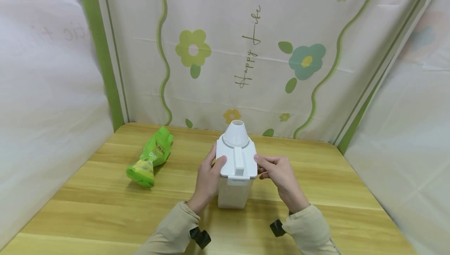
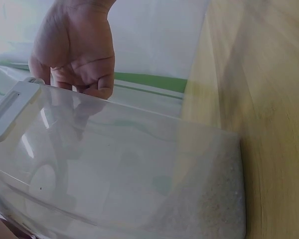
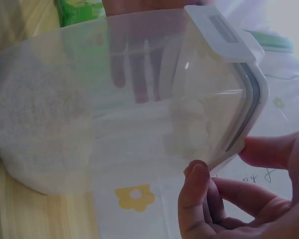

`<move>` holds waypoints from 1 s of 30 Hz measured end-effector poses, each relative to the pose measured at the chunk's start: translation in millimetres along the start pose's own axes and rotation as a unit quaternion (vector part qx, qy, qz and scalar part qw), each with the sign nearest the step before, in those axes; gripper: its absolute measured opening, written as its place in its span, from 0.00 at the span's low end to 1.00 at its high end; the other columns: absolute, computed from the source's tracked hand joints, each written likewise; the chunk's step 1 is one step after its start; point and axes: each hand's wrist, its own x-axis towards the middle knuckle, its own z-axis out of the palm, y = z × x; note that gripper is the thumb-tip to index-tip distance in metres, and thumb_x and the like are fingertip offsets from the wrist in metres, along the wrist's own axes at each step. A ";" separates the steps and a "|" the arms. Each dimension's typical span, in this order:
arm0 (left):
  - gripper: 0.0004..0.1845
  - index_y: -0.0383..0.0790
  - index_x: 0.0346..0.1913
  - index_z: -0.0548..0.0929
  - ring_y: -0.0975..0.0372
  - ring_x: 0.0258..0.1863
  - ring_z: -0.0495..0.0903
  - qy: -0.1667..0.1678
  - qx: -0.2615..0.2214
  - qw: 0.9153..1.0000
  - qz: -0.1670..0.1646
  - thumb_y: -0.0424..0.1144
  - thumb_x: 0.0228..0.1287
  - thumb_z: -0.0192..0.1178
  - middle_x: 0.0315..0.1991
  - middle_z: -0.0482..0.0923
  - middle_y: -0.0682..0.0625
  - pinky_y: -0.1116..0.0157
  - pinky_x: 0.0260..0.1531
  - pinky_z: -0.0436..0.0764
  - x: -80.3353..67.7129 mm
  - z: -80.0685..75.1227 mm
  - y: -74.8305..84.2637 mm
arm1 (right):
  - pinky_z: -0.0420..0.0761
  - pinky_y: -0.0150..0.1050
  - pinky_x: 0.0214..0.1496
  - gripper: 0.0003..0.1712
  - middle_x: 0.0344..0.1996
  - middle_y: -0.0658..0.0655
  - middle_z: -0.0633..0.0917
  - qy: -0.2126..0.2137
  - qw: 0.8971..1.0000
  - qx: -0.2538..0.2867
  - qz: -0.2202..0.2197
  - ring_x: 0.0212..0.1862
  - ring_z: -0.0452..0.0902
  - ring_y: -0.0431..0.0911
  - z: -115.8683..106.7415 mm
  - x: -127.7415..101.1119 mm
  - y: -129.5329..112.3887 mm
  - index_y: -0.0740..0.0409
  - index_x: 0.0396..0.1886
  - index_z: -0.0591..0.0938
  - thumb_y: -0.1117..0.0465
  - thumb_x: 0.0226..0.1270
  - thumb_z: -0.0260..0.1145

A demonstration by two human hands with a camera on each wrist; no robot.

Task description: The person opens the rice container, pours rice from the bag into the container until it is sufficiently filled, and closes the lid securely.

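A clear plastic storage container (image 1: 234, 198) with a white lid (image 1: 228, 155) stands upright on the table, a white cone-shaped cap (image 1: 236, 134) on its top. Pale grains (image 3: 35, 99) fill its lower part. My left hand (image 1: 206, 179) grips the left side, thumb on the lid's edge; its fingers (image 3: 139, 74) show through the clear wall in the right wrist view. My right hand (image 1: 281, 175) pinches the lid's right edge between thumb and curled fingers. A white front clip (image 3: 220, 32) sits at the lid's near edge.
A green bag (image 1: 154, 151), pinched in near its lower end, lies on the wooden table (image 1: 105, 212) to the left. Behind the table hangs a flower-print curtain (image 1: 218, 9), with pale sheets at both sides.
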 end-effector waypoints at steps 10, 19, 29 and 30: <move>0.32 0.38 0.76 0.55 0.57 0.72 0.53 -0.003 0.005 1.000 -0.003 0.44 0.76 0.51 0.75 0.53 0.48 0.53 0.66 0.62 -0.7 -1.8 0.4 | 0.83 0.35 0.33 0.18 0.29 0.58 0.87 0.004 1.000 0.027 0.004 0.28 0.81 0.45 5.0 0.6 0.8 0.72 0.47 0.85 0.60 0.66 0.70; 0.33 0.38 0.76 0.55 0.58 0.72 0.54 0.004 0.016 1.000 -0.002 0.45 0.76 0.50 0.75 0.54 0.49 0.55 0.68 0.59 -1.2 -0.1 0.3 | 0.82 0.35 0.33 0.16 0.27 0.58 0.86 0.010 1.000 0.025 0.001 0.27 0.79 0.44 6.3 1.8 2.5 0.73 0.45 0.86 0.61 0.67 0.69; 0.32 0.40 0.77 0.55 0.61 0.72 0.54 0.004 0.024 1.000 -0.020 0.46 0.76 0.49 0.74 0.54 0.53 0.57 0.69 0.57 -1.4 2.2 1.4 | 0.81 0.35 0.34 0.16 0.27 0.57 0.85 0.014 1.000 0.009 -0.003 0.27 0.78 0.45 6.9 -2.4 0.0 0.71 0.44 0.86 0.60 0.68 0.67; 0.32 0.40 0.77 0.55 0.61 0.72 0.54 0.004 0.023 1.000 -0.020 0.46 0.76 0.49 0.74 0.54 0.53 0.57 0.69 0.57 -1.2 2.4 1.2 | 0.81 0.35 0.34 0.16 0.26 0.57 0.86 0.017 1.000 0.003 -0.006 0.27 0.78 0.45 7.0 -2.8 -0.1 0.71 0.43 0.87 0.59 0.68 0.67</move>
